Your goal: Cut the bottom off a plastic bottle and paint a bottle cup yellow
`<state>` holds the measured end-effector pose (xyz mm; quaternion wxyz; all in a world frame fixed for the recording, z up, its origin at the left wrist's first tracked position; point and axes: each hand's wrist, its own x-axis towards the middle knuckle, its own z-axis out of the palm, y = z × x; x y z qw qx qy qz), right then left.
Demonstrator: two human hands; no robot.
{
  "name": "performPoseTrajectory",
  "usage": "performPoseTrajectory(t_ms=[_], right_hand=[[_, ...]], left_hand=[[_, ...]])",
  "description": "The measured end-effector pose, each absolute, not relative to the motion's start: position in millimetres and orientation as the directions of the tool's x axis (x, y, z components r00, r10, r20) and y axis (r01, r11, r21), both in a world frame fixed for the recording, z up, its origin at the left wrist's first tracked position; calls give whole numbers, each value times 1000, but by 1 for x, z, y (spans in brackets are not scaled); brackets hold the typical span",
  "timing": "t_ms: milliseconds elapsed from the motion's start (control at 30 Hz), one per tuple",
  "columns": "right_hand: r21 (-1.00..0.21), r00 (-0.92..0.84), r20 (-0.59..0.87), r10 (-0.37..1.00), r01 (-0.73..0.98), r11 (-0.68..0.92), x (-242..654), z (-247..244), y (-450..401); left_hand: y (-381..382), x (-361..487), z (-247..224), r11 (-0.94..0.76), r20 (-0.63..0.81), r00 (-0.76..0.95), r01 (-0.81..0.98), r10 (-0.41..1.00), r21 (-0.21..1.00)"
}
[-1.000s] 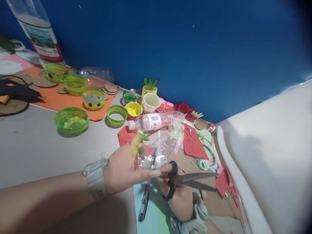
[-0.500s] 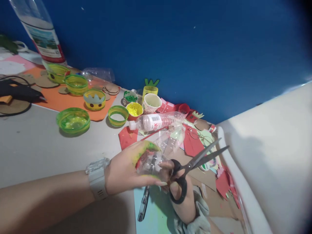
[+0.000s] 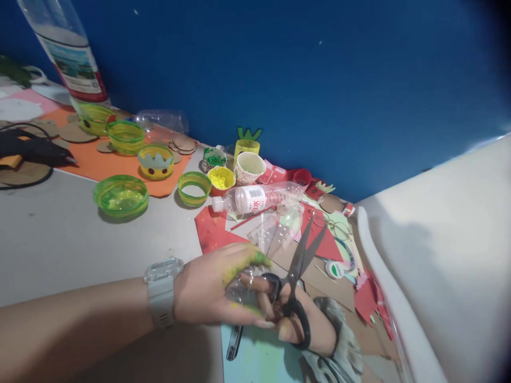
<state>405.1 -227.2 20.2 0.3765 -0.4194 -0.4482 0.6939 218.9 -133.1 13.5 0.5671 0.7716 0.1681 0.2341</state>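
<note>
My left hand (image 3: 217,284), its fingertips smeared green and yellow and a grey watch at the wrist, is curled round a clear plastic bottle piece (image 3: 239,290). Most of that piece is hidden by the fingers. My right hand (image 3: 305,314) has its thumb and fingers through the black handles of the scissors (image 3: 298,260). Their blades stand a little apart and point up, away from me. The right fingers reach in against the plastic piece. Below the hands, a pen (image 3: 234,342) lies on a light blue sheet (image 3: 259,351).
A labelled water bottle (image 3: 255,199) lies beyond my hands. Green-yellow painted bowls (image 3: 121,197) and a yellow cup of bits (image 3: 221,180) stand to the left. A hot glue gun (image 3: 35,149) lies far left. Red paper, cardboard and glasses (image 3: 339,229) clutter the right, beside a white edge (image 3: 393,298).
The scissors have swung to point more upward, and their tips have moved left. My right hand has turned and its fingers have moved in towards the plastic piece, which shows less now.
</note>
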Motion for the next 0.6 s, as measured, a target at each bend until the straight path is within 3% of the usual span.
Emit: performPoseTrajectory(t_ms=[300,367,467,600], right_hand=[[-940,-289,-242,926,-168,-298,400,17,-224],[-964,-147,-176,973,-176,-201,398,14,-224],[-963,39,-67,997,-265,-55,398,7,-222],[-889,-86,-133,987,-429,-157,399,8,-219]], left_hand=[[-135,220,17,57,-83,792,61,605,997],[-133,221,15,-14,-52,747,82,663,997],[-131,223,10,-258,151,684,56,714,965],[-131,223,4,-454,324,721,-16,612,891]])
